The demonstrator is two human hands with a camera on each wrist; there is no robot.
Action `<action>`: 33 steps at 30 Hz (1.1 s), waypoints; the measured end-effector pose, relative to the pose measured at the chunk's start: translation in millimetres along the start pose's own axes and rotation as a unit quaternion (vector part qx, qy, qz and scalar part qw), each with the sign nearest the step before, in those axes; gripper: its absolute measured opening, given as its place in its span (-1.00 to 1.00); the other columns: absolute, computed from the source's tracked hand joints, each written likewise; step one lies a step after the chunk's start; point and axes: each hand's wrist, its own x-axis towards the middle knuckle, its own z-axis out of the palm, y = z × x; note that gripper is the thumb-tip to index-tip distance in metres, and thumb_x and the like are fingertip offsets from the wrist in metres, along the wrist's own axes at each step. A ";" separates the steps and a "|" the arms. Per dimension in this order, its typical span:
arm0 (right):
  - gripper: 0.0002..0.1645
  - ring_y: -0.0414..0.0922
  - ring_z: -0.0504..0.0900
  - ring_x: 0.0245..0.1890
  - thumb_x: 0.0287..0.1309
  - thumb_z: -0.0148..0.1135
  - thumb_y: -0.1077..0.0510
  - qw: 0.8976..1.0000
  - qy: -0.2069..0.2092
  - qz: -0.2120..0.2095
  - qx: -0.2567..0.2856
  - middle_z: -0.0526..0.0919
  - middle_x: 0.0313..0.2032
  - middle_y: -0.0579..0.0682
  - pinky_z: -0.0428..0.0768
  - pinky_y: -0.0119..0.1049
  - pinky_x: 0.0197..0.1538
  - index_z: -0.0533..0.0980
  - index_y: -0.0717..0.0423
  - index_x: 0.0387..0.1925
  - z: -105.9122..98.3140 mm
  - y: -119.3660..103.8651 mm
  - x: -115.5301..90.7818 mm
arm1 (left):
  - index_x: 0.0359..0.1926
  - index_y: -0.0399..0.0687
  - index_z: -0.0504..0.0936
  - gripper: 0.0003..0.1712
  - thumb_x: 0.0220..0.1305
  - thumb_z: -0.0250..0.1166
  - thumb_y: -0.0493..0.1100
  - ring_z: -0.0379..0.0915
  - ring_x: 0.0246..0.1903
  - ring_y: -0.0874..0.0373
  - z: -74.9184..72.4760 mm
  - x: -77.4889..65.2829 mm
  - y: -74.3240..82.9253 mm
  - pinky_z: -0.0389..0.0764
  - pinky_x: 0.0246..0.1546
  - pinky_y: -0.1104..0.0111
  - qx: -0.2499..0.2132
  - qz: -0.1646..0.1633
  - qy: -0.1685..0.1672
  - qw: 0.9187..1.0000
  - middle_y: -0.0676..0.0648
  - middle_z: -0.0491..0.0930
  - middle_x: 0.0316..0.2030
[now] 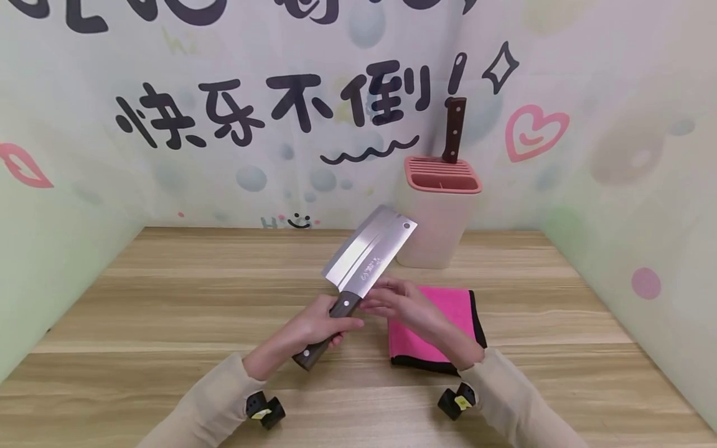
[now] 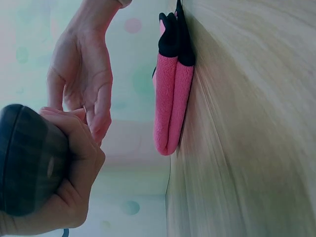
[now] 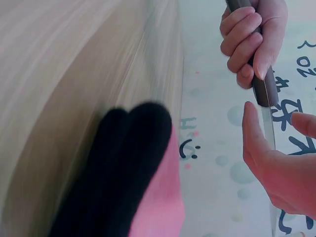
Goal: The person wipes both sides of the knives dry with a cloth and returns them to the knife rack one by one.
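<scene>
Sleeves [image 1: 512,398] come nearest; right wrist view alone shows left hand's [image 1: 317,323] four fingers [image 3: 241,45] grasping the cleaver [image 1: 370,252], slanting towards tabletop's [image 1: 196,298] back edge; right hand [image 1: 411,311] outstretched, released.

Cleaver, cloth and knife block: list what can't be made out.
Head: marking on the cleaver, too small to read.
Head: blade of the standing knife, hidden by the knife block.
Left wrist: the cleaver's dark handle, cut off by the left edge.
Right wrist: pink cloth, cut off by the bottom edge.
</scene>
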 end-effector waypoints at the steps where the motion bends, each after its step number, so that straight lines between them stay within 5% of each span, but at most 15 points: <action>1: -0.48 0.12 0.45 0.02 0.23 -0.03 0.14 1.000 -0.002 -0.001 -0.013 0.39 0.03 0.29 0.38 -0.16 0.12 0.20 0.42 0.11 -1.0 -0.4 -1.1 | -0.38 -0.25 0.36 -0.76 0.09 0.24 -0.19 0.23 -0.79 0.29 -0.9 -0.3 -0.1 0.30 -0.76 0.53 0.003 -0.001 0.002 1.000 0.02 0.32 -0.77; 6: -0.45 0.11 0.46 0.02 0.20 0.03 0.13 0.992 0.029 -0.003 -0.121 0.41 0.02 0.34 0.41 -0.12 0.09 0.21 0.39 0.12 -8.8 -1.4 -8.2 | -0.45 -0.20 0.31 -0.76 0.10 0.23 -0.19 0.23 -0.80 0.29 -5.1 -1.7 0.0 0.29 -0.75 0.54 0.019 -0.005 0.005 1.000 0.02 0.32 -0.78; 10: -0.52 0.09 0.47 -0.02 0.18 0.04 0.22 0.966 0.047 -0.030 -0.251 0.45 -0.04 0.32 0.44 -0.11 0.05 0.25 0.41 0.08 -15.7 0.2 -13.1 | -0.43 -0.20 0.30 -0.76 0.10 0.22 -0.21 0.24 -0.79 0.30 -7.7 -2.8 0.4 0.30 -0.75 0.54 0.017 -0.013 0.007 1.000 0.02 0.32 -0.77; 15: -0.53 0.15 0.44 -0.01 0.15 0.10 0.20 0.915 0.048 -0.050 -0.398 0.45 -0.04 0.29 0.44 -0.06 0.03 0.31 0.43 0.03 -22.7 1.6 -21.7 | -0.42 -0.21 0.29 -0.76 0.09 0.22 -0.23 0.23 -0.80 0.30 -9.5 -3.4 -1.4 0.30 -0.76 0.54 0.010 -0.013 0.006 1.000 0.01 0.31 -0.78; 20: -0.40 0.16 0.38 0.02 0.02 0.24 0.06 0.838 0.033 -0.016 -0.545 0.39 -0.01 0.29 0.42 -0.01 0.04 0.35 0.38 0.01 -26.3 3.6 -33.1 | -0.41 -0.22 0.29 -0.78 0.10 0.21 -0.25 0.23 -0.80 0.30 -11.6 -4.1 -3.2 0.30 -0.76 0.54 0.011 -0.009 0.005 1.000 0.01 0.31 -0.78; 22: -0.29 0.17 0.32 0.06 -0.05 0.29 -0.01 0.816 0.017 0.014 -0.578 0.33 0.03 0.32 0.40 0.02 0.05 0.32 0.36 0.05 -27.6 5.9 -37.2 | -0.40 -0.23 0.29 -0.78 0.11 0.20 -0.25 0.24 -0.80 0.30 -12.5 -4.4 -3.5 0.30 -0.75 0.54 0.016 -0.009 0.004 1.000 0.01 0.31 -0.78; 28: 0.10 0.27 0.02 0.24 -0.30 0.43 -0.15 0.806 -0.028 0.098 -0.583 0.05 0.22 0.38 0.24 0.14 0.14 0.16 0.31 0.22 -30.0 10.7 -47.8 | -0.43 -0.23 0.30 -0.80 0.12 0.19 -0.26 0.24 -0.80 0.30 -13.5 -5.5 -5.2 0.31 -0.76 0.54 0.015 -0.001 0.003 1.000 0.01 0.31 -0.78; 33: 0.19 0.29 -0.10 0.26 -0.38 0.51 0.04 0.789 -0.044 0.119 -0.601 -0.09 0.26 0.41 0.16 0.20 0.15 0.05 0.28 0.27 -27.8 12.2 -52.3 | -0.43 -0.23 0.31 -0.80 0.12 0.19 -0.26 0.24 -0.79 0.29 -13.8 -6.5 -6.0 0.31 -0.76 0.53 0.019 0.002 0.004 1.000 0.02 0.32 -0.78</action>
